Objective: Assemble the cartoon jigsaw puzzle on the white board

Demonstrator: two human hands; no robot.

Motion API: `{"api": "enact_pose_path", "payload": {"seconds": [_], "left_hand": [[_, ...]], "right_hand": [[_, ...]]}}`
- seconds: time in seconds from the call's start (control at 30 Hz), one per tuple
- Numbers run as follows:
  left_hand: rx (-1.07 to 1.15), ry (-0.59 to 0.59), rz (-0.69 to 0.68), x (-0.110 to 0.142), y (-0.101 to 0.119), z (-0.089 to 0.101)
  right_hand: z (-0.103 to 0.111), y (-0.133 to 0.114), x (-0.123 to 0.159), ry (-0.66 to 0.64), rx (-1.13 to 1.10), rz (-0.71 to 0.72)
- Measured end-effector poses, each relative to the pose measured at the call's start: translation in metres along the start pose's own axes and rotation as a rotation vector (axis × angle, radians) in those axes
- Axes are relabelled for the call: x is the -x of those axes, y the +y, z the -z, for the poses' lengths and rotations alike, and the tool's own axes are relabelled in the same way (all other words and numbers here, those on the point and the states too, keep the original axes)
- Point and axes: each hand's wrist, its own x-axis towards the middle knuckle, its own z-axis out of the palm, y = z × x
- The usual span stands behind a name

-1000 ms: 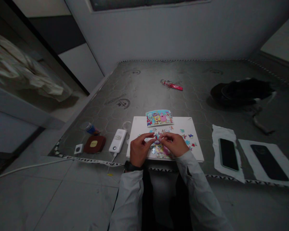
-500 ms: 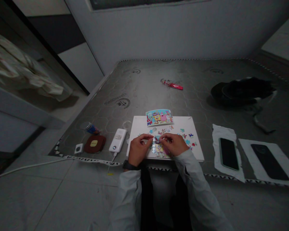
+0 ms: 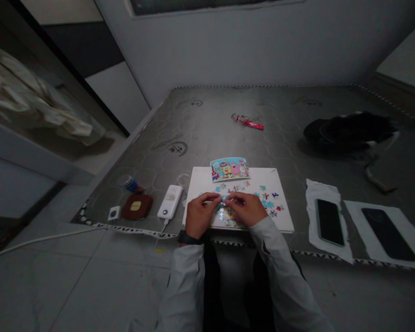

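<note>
My left hand (image 3: 199, 215) and my right hand (image 3: 247, 208) meet over a white board (image 3: 283, 216) at the near edge of a grey mattress. Both pinch a small jigsaw piece (image 3: 224, 200) between their fingertips. Under them lies a partly joined patch of puzzle (image 3: 228, 216). Loose coloured pieces (image 3: 269, 203) are scattered on the board to the right and just beyond my fingers. A cartoon reference picture (image 3: 230, 168) lies at the board's far edge.
Left of the board lie a white power bank (image 3: 170, 207), a brown round case (image 3: 136, 206), a small white charger (image 3: 113, 213) and a can (image 3: 128, 183). Two dark phones (image 3: 329, 222) (image 3: 387, 228) rest on white cloths at right. A red wrapper (image 3: 248, 122) and dark clothing (image 3: 347, 130) lie farther back.
My hands have stayed together over the puzzle, with only small finger movements on the piece. The view shifted slightly.
</note>
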Motion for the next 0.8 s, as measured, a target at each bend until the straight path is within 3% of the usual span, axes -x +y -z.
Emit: {"api": "enact_pose_path", "payload": {"seconds": [0.13,0.33,0.57,0.8], "left_hand": [[-0.028,0.046,-0.006,-0.001,-0.001,0.004],[-0.284,0.141,0.032,0.0,-0.004,0.012],[-0.438,0.137,0.041,0.002,-0.005,0.011],[-0.532,0.093,0.154,0.003,0.008,0.012]], "right_hand": [[0.002,0.0,0.0,0.027,0.001,-0.028],[0.008,0.006,0.0,0.059,0.096,-0.082],[-0.001,0.003,-0.003,-0.025,0.248,0.007],[-0.014,-0.006,-0.003,-0.061,0.369,0.03]]}}
